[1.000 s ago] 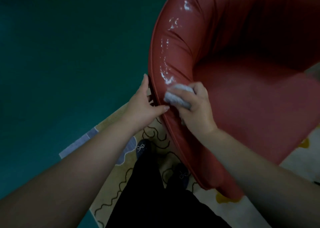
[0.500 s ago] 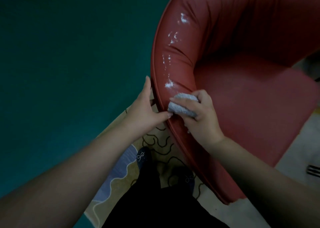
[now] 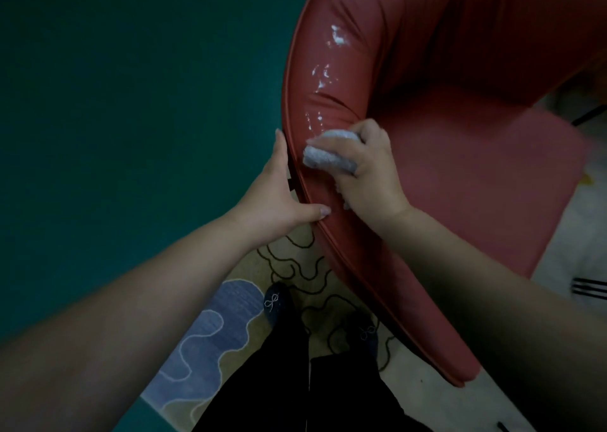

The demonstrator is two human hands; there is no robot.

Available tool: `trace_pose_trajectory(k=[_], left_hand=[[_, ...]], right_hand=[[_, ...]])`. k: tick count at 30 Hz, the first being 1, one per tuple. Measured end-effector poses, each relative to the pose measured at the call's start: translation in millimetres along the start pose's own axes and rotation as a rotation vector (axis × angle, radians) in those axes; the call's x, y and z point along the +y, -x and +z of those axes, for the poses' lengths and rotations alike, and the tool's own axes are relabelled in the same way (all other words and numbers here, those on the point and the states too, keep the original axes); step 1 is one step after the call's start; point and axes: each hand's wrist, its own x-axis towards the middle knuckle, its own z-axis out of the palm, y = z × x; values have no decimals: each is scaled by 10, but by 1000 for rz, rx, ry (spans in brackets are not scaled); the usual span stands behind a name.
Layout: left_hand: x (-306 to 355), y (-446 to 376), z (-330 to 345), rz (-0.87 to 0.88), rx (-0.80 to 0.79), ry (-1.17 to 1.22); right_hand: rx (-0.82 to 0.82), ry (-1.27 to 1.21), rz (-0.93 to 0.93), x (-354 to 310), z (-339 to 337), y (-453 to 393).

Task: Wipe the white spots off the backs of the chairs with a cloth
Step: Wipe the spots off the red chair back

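Note:
A red padded chair with a curved back fills the upper right. White spots streak the top of its backrest, running down toward my hands. My right hand is shut on a bunched grey cloth and presses it against the backrest rim. My left hand grips the chair's outer edge just left of the cloth, thumb on the red padding and fingers behind the back.
A dark green floor spreads to the left. Under the chair lies a patterned rug with blue and beige shapes. My dark shoes and black trousers stand at the bottom centre.
The large white smear just above the cloth is gone; my right hand has slid the cloth up the rim over it. My left hand keeps its hold on the edge.

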Motion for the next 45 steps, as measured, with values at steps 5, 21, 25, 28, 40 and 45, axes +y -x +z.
trace_pose_trajectory(k=[5,21,25,28,40,45], left_hand=[[-48,-8,-14,31,-20,-20],[-43,-19,6,15,16,-30],[16,5,21,14,24,-35],[50,4,49,8,35,19],[68,6,50,-16,43,-35],[58,-8,53,-13,52,-21]], right_hand=[[27,-55,59,-50,-26,44],[87,89,88,-52,-81,220],[57,-179,128,-146,-150,61],[163,-143,7,-213,-132,-354],[122,-70,12,71,-98,-296],[63,-24,-100,-41,25,-455]])
